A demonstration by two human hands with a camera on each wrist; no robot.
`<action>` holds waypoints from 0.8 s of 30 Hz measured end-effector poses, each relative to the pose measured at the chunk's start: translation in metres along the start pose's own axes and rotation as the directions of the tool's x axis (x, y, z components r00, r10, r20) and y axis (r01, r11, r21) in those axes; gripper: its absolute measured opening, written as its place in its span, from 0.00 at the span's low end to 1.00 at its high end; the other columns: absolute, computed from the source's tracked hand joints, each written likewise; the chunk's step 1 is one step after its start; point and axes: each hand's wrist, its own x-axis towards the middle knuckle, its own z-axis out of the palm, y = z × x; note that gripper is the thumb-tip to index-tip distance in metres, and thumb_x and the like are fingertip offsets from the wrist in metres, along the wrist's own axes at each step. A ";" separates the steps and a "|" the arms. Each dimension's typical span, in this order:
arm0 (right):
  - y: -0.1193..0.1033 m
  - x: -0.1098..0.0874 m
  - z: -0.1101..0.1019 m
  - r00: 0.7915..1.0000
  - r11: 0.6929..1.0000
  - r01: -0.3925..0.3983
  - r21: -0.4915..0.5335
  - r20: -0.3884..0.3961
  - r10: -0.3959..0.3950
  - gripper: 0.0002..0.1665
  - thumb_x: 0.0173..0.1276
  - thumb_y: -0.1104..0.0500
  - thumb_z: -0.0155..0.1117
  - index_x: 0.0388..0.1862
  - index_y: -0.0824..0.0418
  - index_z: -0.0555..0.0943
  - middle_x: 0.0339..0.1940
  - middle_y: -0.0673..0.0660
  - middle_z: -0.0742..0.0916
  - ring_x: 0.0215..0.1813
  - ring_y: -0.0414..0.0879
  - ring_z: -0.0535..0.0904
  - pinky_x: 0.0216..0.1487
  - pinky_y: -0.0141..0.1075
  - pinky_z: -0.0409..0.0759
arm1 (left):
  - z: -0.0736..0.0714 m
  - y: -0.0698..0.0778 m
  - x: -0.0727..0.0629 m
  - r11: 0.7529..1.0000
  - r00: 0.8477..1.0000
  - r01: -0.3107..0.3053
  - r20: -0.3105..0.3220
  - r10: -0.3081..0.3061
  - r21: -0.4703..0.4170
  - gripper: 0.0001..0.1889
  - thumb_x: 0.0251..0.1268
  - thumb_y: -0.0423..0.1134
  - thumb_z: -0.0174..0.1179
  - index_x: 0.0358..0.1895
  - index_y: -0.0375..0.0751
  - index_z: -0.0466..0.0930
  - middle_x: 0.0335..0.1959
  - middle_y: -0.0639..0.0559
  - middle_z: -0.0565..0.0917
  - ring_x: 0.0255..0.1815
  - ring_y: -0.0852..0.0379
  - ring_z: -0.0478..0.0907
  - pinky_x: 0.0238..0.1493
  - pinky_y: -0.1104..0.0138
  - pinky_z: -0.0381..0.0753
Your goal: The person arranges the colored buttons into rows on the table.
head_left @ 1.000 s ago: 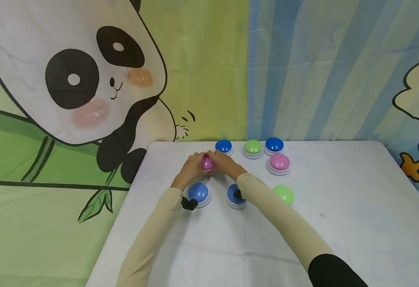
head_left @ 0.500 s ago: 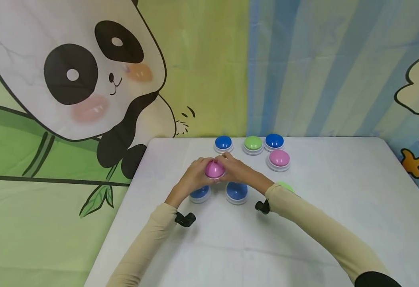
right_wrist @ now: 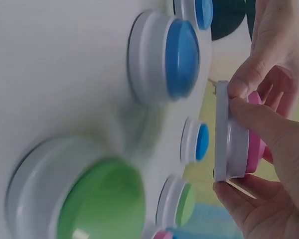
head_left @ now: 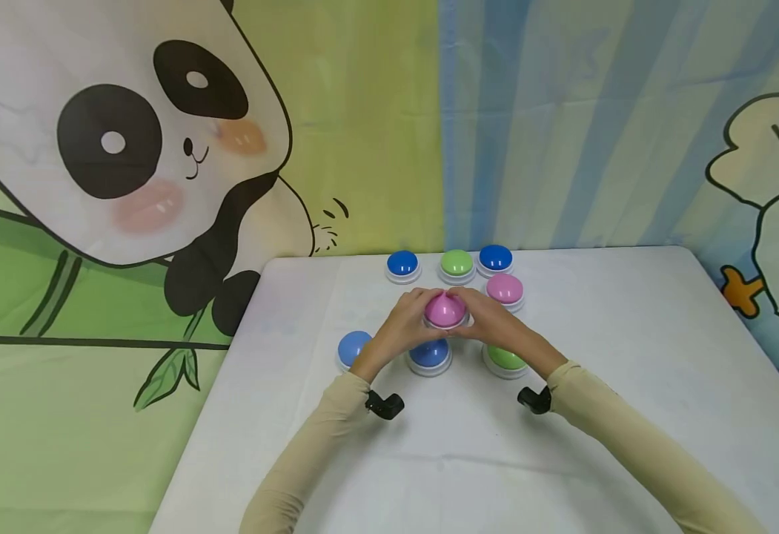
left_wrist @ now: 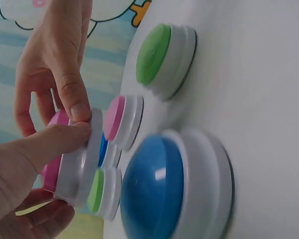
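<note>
Both hands hold one pink-domed push button [head_left: 445, 311] with a white base, lifted off the table. My left hand [head_left: 401, 326] grips its left side, thumb on the white base in the left wrist view. From the right, my right hand [head_left: 505, 326] grips the same base, its thumb beside the left thumb in the right wrist view. Below the held button sits a blue button [head_left: 429, 354], with another blue button [head_left: 353, 346] to its left. A green button [head_left: 505, 359] stands under the right hand. Just behind the right hand is a second pink button [head_left: 505, 289].
Along the back edge of the white table [head_left: 456, 460] stand a blue button [head_left: 402, 263], a green button [head_left: 456, 262] and another blue button [head_left: 495, 258]. A printed cloth with a panda [head_left: 196, 148] hangs directly behind the table.
Both hands have carried the pink button to the right and nearer, from the left side to above the middle blue button. The other buttons keep their places; the head view has shifted slightly.
</note>
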 end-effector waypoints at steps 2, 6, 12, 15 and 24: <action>0.009 -0.011 -0.008 1.000 1.000 -0.016 -0.018 -0.018 0.015 0.45 0.56 0.53 0.75 0.70 0.61 0.65 0.67 0.63 0.75 0.68 0.58 0.72 0.63 0.53 0.76 | 0.008 0.009 0.009 1.000 1.000 -0.030 0.000 0.030 -0.001 0.41 0.53 0.54 0.71 0.70 0.47 0.65 0.62 0.48 0.75 0.62 0.52 0.72 0.58 0.64 0.80; 0.027 -0.030 -0.022 0.998 0.998 -0.047 -0.034 -0.051 0.045 0.45 0.55 0.55 0.76 0.69 0.63 0.65 0.66 0.64 0.75 0.67 0.60 0.71 0.63 0.56 0.76 | 0.024 0.026 0.026 0.996 0.996 -0.090 0.007 0.090 -0.010 0.40 0.54 0.54 0.70 0.70 0.47 0.65 0.63 0.48 0.74 0.62 0.52 0.72 0.61 0.64 0.77; 0.050 -0.045 -0.036 0.995 0.998 -0.055 -0.025 -0.082 0.053 0.45 0.55 0.57 0.76 0.69 0.63 0.64 0.66 0.66 0.74 0.67 0.62 0.71 0.62 0.57 0.76 | 0.039 0.044 0.049 0.991 0.991 -0.128 0.041 0.129 -0.025 0.41 0.55 0.53 0.70 0.72 0.46 0.63 0.63 0.49 0.75 0.63 0.53 0.72 0.61 0.63 0.77; 0.058 -0.049 -0.041 0.994 0.997 -0.071 -0.030 -0.086 0.068 0.45 0.56 0.57 0.76 0.69 0.62 0.64 0.66 0.67 0.74 0.67 0.62 0.71 0.61 0.57 0.76 | 0.045 0.050 0.058 0.990 0.989 -0.139 0.051 0.141 -0.034 0.41 0.55 0.51 0.70 0.72 0.46 0.62 0.63 0.48 0.74 0.62 0.52 0.72 0.61 0.63 0.78; 0.062 -0.079 -0.048 0.990 0.994 -0.099 -0.047 -0.108 0.093 0.45 0.55 0.58 0.76 0.68 0.64 0.65 0.66 0.67 0.74 0.65 0.63 0.72 0.58 0.56 0.79 | 0.057 0.076 0.056 0.992 0.985 -0.119 0.118 0.124 -0.046 0.40 0.56 0.51 0.70 0.71 0.50 0.61 0.66 0.52 0.71 0.65 0.55 0.69 0.61 0.67 0.78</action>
